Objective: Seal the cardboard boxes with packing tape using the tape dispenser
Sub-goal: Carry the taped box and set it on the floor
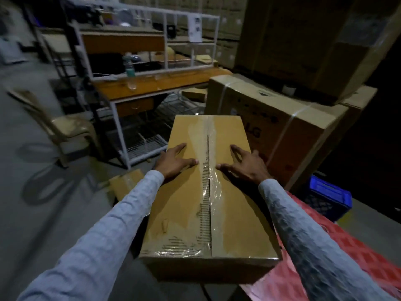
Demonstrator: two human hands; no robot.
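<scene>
Long cardboard box (195, 192) lies flat in centre of view, near end toward the person, its right underside resting on a red patterned surface (303, 257); can't tell what carries the left side. Top flaps closed, centre seam running lengthwise w/ clear packing tape (209, 181) over it, wrinkled in spots, torn paper showing along the seam and at the near left corner. Both hands flat on the box top, fingers spread, nothing gripped: left hand (173, 162) left of the seam w/ thumb tip just short of the tape, right hand (245, 166) right of the seam, thumb reaching to the tape edge, fingers a bit arched. Light blue sleeves on both arms. Tape dispenser not visible. Just beyond and to the right of the box, a big strapped carton (282, 118) w/ printed lettering, more large cartons stacked on top and behind. Blue plastic crate (329, 194) on the floor at right, near the red surface. To the left, a flattened piece of cardboard (123, 183) on the floor, a plastic chair (65, 127), and a wooden worktop w/ white metal frame (152, 83) carrying a bottle (129, 66) and other blurred items.
</scene>
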